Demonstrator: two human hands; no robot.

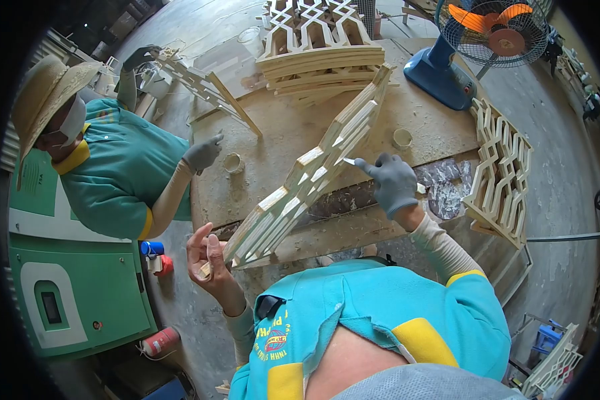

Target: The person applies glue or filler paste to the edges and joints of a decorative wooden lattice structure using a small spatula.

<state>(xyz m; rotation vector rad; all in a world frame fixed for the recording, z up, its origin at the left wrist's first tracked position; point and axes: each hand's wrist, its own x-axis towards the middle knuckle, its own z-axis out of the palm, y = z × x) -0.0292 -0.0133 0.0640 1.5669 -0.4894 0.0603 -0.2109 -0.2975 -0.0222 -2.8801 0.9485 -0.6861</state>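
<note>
A pale wooden lattice panel (pixel 305 175) slants up from my left hand, its far end reaching the stack at the back of the table. My bare left hand (pixel 213 262) holds the panel's near end, fingers and thumb around it. In a grey glove, my right hand (pixel 393 185) is beside the panel's right side, fingers bent and one pointing left. A small white tip (pixel 349 161) sticks out from that finger, right by the slats; I cannot tell what it belongs to.
Stacked lattice panels (pixel 320 57) stand at the back of the worktable (pixel 280 127). Two small cups (pixel 402 138) sit on it, with a blue fan (pixel 440 73) at right. More lattice (pixel 500 170) leans at the right edge. A gloved co-worker (pixel 123 160) holds another panel (pixel 210 93).
</note>
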